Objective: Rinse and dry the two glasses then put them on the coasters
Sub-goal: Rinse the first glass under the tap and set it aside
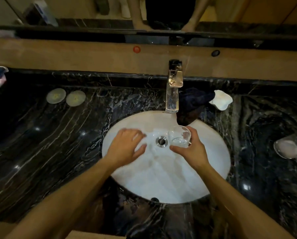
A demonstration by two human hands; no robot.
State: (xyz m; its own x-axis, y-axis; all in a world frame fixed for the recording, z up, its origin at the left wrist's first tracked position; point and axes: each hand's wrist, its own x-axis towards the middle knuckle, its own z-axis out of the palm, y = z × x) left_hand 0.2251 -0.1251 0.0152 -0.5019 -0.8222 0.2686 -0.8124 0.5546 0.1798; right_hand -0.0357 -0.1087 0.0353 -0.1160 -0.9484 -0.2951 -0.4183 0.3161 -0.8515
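**Head view: glass held over basin**

The right hand (pixel 192 149), centre right of the frame, grips a clear, short drinking glass (pixel 179 136), fingers and thumb curled round its wall. The glass sits tilted above the white oval sink basin (pixel 161 178), just right of the round metal drain (pixel 161 140). Whether the glass holds water is unclear.

The left hand (pixel 127 144), left of the drain, hovers over the basin with fingers spread and holding nothing; its fingertips are blurred.

A second clear glass (pixel 288 147) lies on the black veined marble counter (pixel 58 144) at the right edge, blurred.

Two pale round coasters (pixel 65 97) lie side by side at upper left, both bare.

A dark blue cloth (pixel 192 102) is bunched right of the chrome tap (pixel 173 90), partly overhanging the basin rim.
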